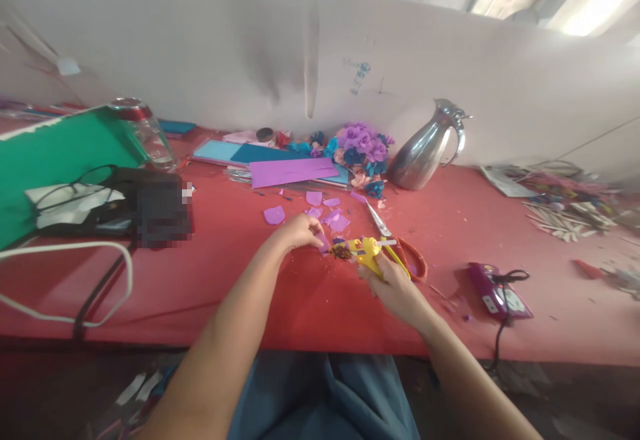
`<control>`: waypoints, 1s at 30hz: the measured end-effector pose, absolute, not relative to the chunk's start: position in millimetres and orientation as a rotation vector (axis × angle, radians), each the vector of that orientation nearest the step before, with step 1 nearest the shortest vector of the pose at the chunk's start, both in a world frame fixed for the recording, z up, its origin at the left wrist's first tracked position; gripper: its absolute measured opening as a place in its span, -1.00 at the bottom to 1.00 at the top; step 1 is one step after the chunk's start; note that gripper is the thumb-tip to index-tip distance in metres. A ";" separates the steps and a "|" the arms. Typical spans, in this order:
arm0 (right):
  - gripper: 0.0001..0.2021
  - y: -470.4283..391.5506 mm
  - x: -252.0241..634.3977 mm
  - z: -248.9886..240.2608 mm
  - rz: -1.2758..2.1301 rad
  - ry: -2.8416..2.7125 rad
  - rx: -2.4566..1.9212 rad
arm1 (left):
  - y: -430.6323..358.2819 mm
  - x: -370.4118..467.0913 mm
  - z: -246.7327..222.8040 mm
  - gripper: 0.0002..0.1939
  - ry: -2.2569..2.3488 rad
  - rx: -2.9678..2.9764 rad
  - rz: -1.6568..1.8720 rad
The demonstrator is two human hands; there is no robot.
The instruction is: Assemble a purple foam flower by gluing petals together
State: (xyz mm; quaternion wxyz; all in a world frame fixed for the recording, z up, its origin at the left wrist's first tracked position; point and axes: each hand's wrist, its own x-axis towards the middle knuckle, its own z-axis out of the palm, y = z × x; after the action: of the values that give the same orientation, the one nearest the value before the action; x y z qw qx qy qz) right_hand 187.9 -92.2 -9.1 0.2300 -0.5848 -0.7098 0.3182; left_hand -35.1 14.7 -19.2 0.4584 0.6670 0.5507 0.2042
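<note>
Between the fingertips of my left hand is a purple paper petal, pinched near the table's middle. My right hand is wrapped round a yellow hot glue gun, with a white glue stick poking out of its back. The gun's nozzle, crusted with brown residue, points left and is close to the petal; whether they touch I cannot tell. Several cut purple petals lie just beyond my left hand. Behind the gun rest scissors with orange handles, partly covered by my right hand.
Beyond the petals, a purple paper sheet lies on blue sheets, beside a bunch of paper flowers. A metal jug stands behind. At right are a maroon power box with a black cable and wooden sticks; at left, a glass jar.
</note>
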 end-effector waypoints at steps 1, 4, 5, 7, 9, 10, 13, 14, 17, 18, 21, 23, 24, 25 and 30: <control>-0.76 -93.0 187.8 -8.3 0.878 -1.954 -1.608 | 14.6 -34.8 -18.9 -0.84 1.362 1.641 0.511; -0.77 -94.3 187.4 -5.4 0.881 -1.957 -1.590 | 14.2 -34.4 -18.3 -0.85 1.379 1.639 0.515; -0.78 -94.3 187.2 -4.7 0.872 -1.955 -1.588 | 14.1 -34.4 -18.1 -0.86 1.381 1.643 0.510; -0.78 -93.7 187.0 -3.7 0.841 -1.944 -1.609 | 13.9 -34.7 -18.0 -0.86 1.380 1.658 0.509; -0.78 -92.9 186.9 -3.4 0.820 -1.938 -1.636 | 13.8 -34.9 -17.8 -0.85 1.385 1.675 0.507; -0.77 -92.5 186.8 -3.6 0.818 -1.938 -1.645 | 13.9 -34.9 -17.6 -0.85 1.392 1.684 0.501; -0.76 -91.7 187.0 -4.4 0.818 -1.942 -1.660 | 14.2 -34.5 -17.0 -0.84 1.421 1.699 0.466; -0.76 -91.5 187.1 -4.6 0.814 -1.943 -1.662 | 14.3 -34.3 -16.9 -0.84 1.427 1.701 0.459; -0.77 -90.5 187.6 -4.9 0.794 -1.942 -1.668 | 14.9 -34.1 -17.8 -0.84 1.427 1.706 0.468; -0.77 -90.1 187.8 -4.9 0.789 -1.939 -1.673 | 15.1 -34.2 -18.5 -0.83 1.424 1.709 0.475; -0.77 -89.0 188.9 -4.3 0.782 -1.940 -1.686 | 15.7 -34.9 -21.3 -0.83 1.407 1.702 0.511; -0.77 -88.9 189.8 -3.2 0.766 -1.950 -1.683 | 16.1 -35.5 -23.4 -0.83 1.392 1.690 0.532; -0.77 -89.1 190.3 -2.5 0.753 -1.953 -1.685 | 16.4 -35.7 -24.3 -0.83 1.390 1.686 0.537; -0.76 -89.4 190.7 -1.7 0.744 -1.954 -1.690 | 16.7 -36.0 -25.0 -0.83 1.391 1.685 0.538; -0.76 -93.4 188.8 0.9 0.758 -1.949 -1.694 | 17.9 -36.6 -26.5 -0.83 1.399 1.688 0.534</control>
State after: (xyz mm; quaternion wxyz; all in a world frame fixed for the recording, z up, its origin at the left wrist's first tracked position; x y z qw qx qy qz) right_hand 188.8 -93.4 0.9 0.2233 -0.6137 -0.7058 0.2744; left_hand -36.6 17.9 -26.5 0.4283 0.6760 0.5602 0.2137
